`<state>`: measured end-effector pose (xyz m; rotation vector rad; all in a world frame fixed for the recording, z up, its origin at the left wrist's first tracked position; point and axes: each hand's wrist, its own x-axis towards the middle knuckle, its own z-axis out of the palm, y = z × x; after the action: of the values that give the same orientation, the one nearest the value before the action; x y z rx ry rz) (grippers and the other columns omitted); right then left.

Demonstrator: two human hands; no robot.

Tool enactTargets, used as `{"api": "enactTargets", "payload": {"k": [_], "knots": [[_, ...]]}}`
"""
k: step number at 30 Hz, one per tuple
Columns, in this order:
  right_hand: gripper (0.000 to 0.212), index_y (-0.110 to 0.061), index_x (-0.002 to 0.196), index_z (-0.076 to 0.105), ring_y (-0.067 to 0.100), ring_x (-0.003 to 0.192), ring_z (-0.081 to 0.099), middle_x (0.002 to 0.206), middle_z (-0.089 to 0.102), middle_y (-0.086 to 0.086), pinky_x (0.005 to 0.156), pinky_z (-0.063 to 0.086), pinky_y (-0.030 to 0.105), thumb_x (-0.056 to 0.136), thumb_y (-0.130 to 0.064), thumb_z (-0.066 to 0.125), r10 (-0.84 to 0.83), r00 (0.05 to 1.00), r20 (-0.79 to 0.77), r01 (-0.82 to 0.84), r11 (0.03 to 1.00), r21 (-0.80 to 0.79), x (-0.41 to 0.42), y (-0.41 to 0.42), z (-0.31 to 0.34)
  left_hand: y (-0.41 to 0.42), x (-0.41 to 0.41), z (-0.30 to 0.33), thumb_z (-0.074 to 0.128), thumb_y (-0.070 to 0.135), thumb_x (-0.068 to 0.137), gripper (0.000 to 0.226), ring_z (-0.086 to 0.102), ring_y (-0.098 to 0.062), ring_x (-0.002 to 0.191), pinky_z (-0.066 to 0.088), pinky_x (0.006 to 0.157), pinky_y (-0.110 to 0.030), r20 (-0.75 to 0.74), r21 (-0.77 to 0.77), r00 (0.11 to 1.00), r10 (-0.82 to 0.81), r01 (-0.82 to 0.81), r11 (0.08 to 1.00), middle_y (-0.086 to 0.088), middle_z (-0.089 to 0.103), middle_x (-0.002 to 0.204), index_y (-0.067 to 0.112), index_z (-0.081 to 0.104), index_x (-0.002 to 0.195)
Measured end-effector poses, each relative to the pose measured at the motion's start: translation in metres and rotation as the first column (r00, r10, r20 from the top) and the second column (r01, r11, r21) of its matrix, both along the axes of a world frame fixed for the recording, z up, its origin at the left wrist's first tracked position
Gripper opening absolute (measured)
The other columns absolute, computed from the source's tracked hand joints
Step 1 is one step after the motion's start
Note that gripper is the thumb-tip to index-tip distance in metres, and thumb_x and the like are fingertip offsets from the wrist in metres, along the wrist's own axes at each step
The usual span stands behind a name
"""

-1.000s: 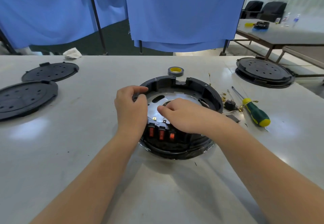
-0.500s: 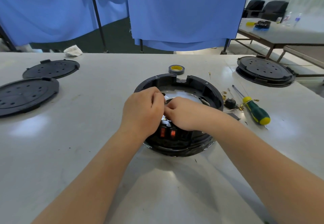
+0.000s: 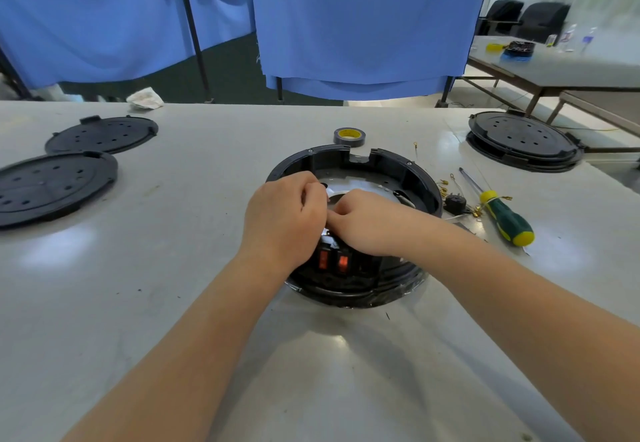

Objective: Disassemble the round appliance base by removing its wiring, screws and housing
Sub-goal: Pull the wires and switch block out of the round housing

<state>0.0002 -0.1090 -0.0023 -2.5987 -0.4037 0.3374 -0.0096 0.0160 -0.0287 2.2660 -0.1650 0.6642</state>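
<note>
Both hands sit much as half a second back, meeting over the round base (image 3: 353, 220); a second back the left hand (image 3: 285, 214) was out at the base's left rim. Now its fingers are curled inward, tips against the right hand (image 3: 363, 223), whose fingers are also curled. What they pinch, if anything, cannot be told; a small white bit shows between them. One base, open side up, mid-table (image 3: 173, 303), two red switches (image 3: 332, 261) at its near wall. Left of base: two black discs (image 3: 52, 185). Right of base: one screwdriver (image 3: 498, 213), green-yellow handle, several loose brass terminals (image 3: 446, 187), one small black part (image 3: 455, 203). Just behind base: one tape roll (image 3: 349, 136). Far right of base: one stacked black cover (image 3: 523, 140).
</note>
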Motion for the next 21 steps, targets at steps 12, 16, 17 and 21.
{"api": "enactTargets", "payload": {"k": [12, 16, 17, 21], "knots": [[0.048, -0.014, 0.057, 0.032, 0.016, 0.050, 0.029, 0.054, 0.032, 0.001, 0.049, 0.026, 0.029, 0.101, -0.031, 0.036, 0.018, 1.000, -0.014, -0.018, 0.999, -0.026, 0.0037, -0.0009, 0.0002, -0.0013, -0.0003, 0.0014, 0.029, 0.027, 0.077, 0.039, 0.050, -0.018, 0.059, 0.042, 0.059, -0.037, 0.002, -0.013, 1.000, 0.008, -0.008, 1.000, 0.004, 0.044, 0.046, 0.013, 0.065, 0.070], [0.052, -0.014, 0.055, 0.033, 0.015, 0.050, 0.030, 0.053, 0.033, 0.001, 0.051, 0.027, 0.029, 0.101, -0.036, 0.038, 0.062, 0.998, -0.020, -0.063, 0.997, -0.043, 0.0019, -0.0014, 0.0030, -0.0012, -0.0003, 0.0017, 0.030, 0.026, 0.076, 0.039, 0.050, -0.020, 0.059, 0.043, 0.059, -0.039, 0.002, -0.011, 1.000, 0.011, -0.011, 1.000, 0.002, 0.044, 0.047, 0.011, 0.065, 0.070], [0.051, -0.014, 0.056, 0.033, 0.015, 0.050, 0.030, 0.053, 0.033, 0.001, 0.051, 0.027, 0.029, 0.101, -0.036, 0.037, 0.065, 0.998, -0.014, -0.065, 0.997, -0.041, 0.0013, -0.0014, 0.0034, -0.0014, -0.0002, 0.0018, 0.030, 0.027, 0.076, 0.039, 0.051, -0.020, 0.060, 0.043, 0.059, -0.040, 0.000, -0.009, 1.000, 0.012, -0.012, 1.000, 0.001, 0.046, 0.048, 0.011, 0.065, 0.070], [0.047, -0.012, 0.060, 0.038, 0.016, 0.050, 0.032, 0.055, 0.036, 0.002, 0.050, 0.028, 0.029, 0.101, -0.034, 0.034, 0.063, 0.998, 0.017, -0.062, 0.997, -0.045, -0.0002, -0.0006, 0.0012, -0.0012, 0.0000, 0.0010, 0.029, 0.027, 0.076, 0.039, 0.052, -0.019, 0.062, 0.043, 0.059, -0.040, -0.005, -0.010, 1.000, 0.014, -0.014, 1.000, -0.003, 0.052, 0.053, 0.011, 0.064, 0.070]]}}
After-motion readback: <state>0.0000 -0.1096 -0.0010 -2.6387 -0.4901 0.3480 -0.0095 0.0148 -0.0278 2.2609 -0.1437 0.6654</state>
